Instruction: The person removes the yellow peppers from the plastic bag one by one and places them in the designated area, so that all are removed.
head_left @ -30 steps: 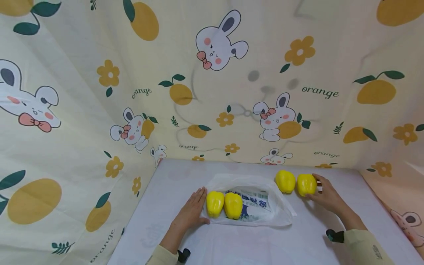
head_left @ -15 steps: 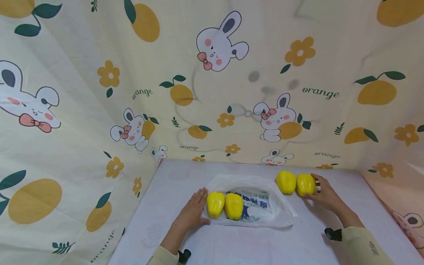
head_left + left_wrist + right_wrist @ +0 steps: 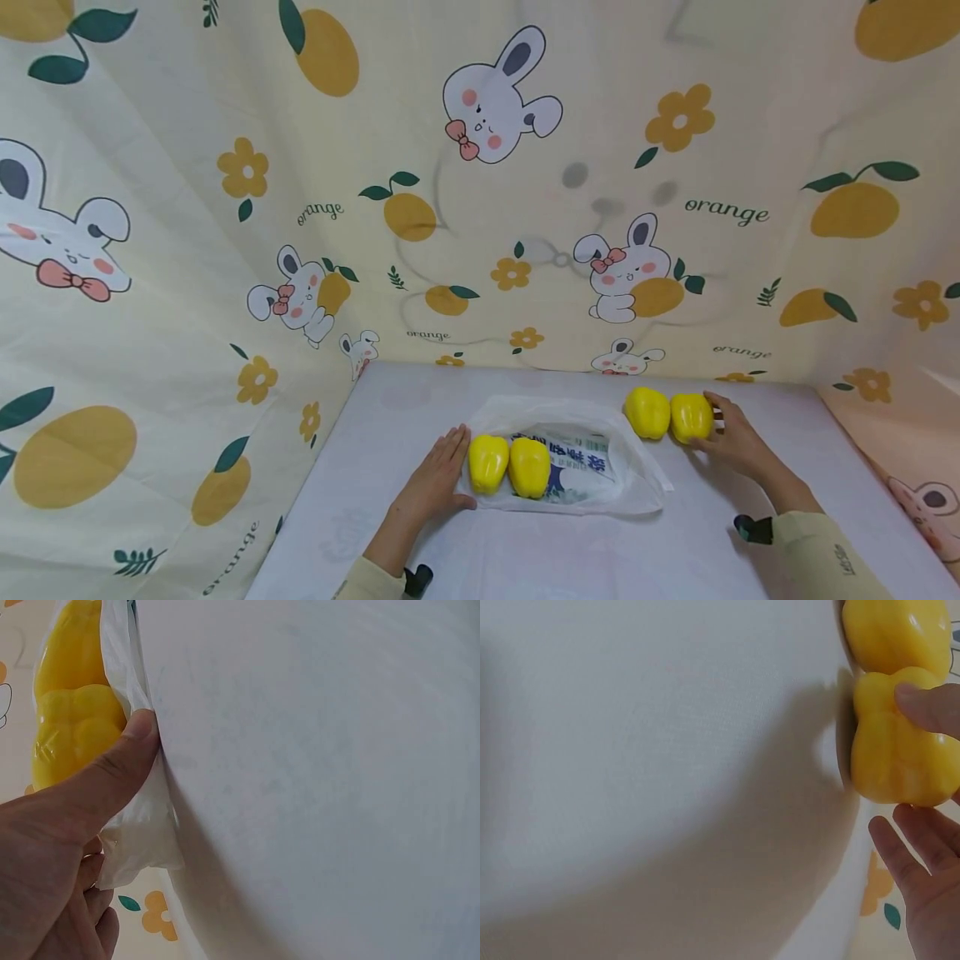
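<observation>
Two yellow bell peppers, a left one (image 3: 487, 464) and one beside it (image 3: 529, 468), lie at the left end of a white plastic bag (image 3: 636, 490) with blue print. My left hand (image 3: 431, 479) rests along the bag's left edge, fingers straight and thumb spread; in the left wrist view its thumb (image 3: 135, 742) touches the white plastic. To the right of the bag, my right hand (image 3: 738, 446) holds another yellow bell pepper (image 3: 690, 419) between thumb and fingers. A further yellow bell pepper (image 3: 647, 413) sits right against it on the left.
The white tabletop (image 3: 540, 558) runs back to a cream curtain (image 3: 480, 200) printed with rabbits and oranges, which also hangs at both sides. Dark wrist-camera pieces show at the left sleeve (image 3: 367, 581) and the right sleeve (image 3: 825, 554).
The right hand with its pepper has shifted slightly left, toward the neighbouring pepper. The left hand and the bag stay where they were.
</observation>
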`<state>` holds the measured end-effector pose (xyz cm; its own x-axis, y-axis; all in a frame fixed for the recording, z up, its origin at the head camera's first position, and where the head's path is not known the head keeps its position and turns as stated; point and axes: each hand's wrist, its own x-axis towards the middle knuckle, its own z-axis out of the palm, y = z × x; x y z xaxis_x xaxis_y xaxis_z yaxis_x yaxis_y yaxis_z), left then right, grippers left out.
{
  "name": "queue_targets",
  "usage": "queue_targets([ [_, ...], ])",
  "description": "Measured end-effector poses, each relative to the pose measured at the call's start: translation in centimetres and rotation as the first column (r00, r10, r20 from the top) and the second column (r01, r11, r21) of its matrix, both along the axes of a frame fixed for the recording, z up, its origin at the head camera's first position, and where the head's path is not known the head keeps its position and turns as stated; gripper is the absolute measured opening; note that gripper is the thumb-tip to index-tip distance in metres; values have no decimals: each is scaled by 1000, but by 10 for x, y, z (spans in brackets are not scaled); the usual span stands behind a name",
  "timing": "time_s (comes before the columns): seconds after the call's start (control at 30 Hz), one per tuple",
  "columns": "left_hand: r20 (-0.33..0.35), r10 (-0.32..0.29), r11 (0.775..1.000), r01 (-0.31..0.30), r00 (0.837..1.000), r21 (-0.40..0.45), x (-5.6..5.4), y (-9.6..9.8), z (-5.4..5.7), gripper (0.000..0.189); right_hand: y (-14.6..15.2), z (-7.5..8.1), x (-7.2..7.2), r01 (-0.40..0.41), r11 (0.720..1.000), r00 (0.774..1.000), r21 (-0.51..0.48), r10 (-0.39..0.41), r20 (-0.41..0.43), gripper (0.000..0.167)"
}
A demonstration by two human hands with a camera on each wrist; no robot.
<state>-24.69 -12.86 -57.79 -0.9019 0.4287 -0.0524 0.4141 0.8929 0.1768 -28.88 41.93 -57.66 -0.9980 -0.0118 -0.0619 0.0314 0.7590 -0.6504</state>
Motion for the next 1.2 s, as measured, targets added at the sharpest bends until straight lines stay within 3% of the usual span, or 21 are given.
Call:
queue_targets([
  [0.47, 0, -7, 1000, 7, 1000, -5, -1, -1, -1, 119, 1, 2, 4, 7, 1000, 1000, -8, -7, 4, 116],
  [0.8, -15, -23, 1000, 23, 1000, -10, 0, -1, 1, 118, -4, 16, 17, 13, 997, 992, 79, -3, -126, 106],
  [1.2, -8, -22, 1000, 22, 1000, -13, -2, -2, -3, 119, -35, 37, 28, -25, 997, 968, 79, 43, -248, 98],
])
